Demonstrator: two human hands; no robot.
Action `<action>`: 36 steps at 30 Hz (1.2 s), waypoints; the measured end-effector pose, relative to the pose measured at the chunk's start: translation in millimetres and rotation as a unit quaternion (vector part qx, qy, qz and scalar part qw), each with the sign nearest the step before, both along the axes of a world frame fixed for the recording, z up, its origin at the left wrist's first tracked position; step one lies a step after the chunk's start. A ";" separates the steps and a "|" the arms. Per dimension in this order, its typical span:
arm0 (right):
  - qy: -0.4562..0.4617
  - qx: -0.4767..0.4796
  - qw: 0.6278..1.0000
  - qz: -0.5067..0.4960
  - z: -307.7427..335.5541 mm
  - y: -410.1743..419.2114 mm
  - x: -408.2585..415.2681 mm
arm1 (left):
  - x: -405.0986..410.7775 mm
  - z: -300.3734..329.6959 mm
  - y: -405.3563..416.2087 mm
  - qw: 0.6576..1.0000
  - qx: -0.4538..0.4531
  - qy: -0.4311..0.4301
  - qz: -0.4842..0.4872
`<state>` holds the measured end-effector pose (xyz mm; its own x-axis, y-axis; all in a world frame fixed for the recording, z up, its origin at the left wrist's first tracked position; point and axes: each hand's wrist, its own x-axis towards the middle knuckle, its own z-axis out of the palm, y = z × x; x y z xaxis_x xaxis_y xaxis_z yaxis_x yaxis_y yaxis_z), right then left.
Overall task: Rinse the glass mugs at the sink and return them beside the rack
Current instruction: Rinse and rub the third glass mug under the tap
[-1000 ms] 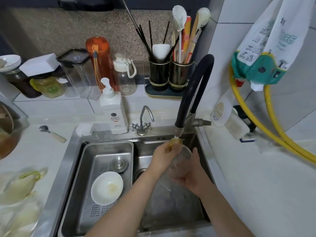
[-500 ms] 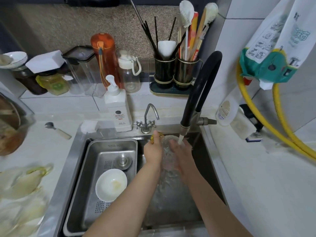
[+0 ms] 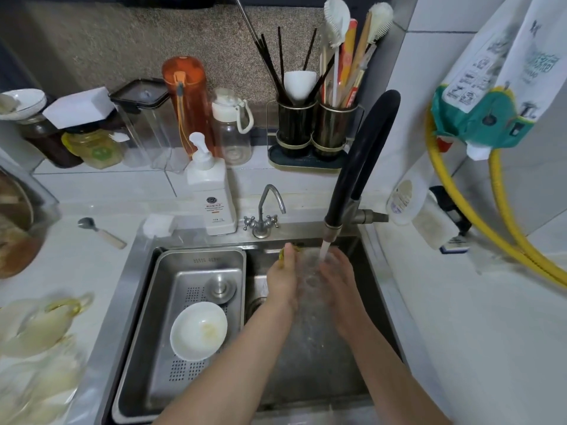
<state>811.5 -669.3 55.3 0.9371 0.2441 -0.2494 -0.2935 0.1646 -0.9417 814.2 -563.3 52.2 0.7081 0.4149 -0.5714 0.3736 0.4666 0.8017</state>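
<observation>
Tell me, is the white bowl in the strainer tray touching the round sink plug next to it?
Apart. The head view shows perforated tray floor between the white bowl and the sink plug in the strainer tray.

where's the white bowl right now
In the head view the white bowl lies in the steel tray on the sink's left side, near the front, just left of the person's left forearm and below the round drain plug.
</observation>
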 end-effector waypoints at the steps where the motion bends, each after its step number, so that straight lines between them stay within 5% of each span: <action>1: 0.009 -0.008 1.000 -0.016 -2.6 -1.1 1.7 | -3.3 0.4 -5.2 0.999 0.032 -0.023 -0.013; 7: 0.019 -0.028 0.998 0.050 5.7 -14.3 5.5 | -10.3 10.6 -0.8 0.981 0.133 -0.074 -0.119; 12: -0.073 -0.178 0.981 0.029 3.3 -7.3 24.0 | -13.9 13.1 22.9 0.962 0.221 -0.080 -0.137; 20: -0.155 -0.213 0.955 0.135 -1.7 -16.1 15.4 | -30.5 27.9 52.1 0.961 0.128 -0.001 -0.245; 23: -0.148 -0.142 0.967 0.150 5.4 -17.6 11.6 | -32.3 24.7 52.5 0.961 0.139 0.008 -0.237; 28: -0.084 -0.157 0.974 0.144 22.6 -34.1 24.5 | -34.3 16.7 42.1 0.963 0.177 -0.044 -0.199; 36: -0.117 -0.358 0.926 0.027 2.8 -70.5 101.8 | -29.5 16.5 24.4 0.964 0.177 -0.090 -0.177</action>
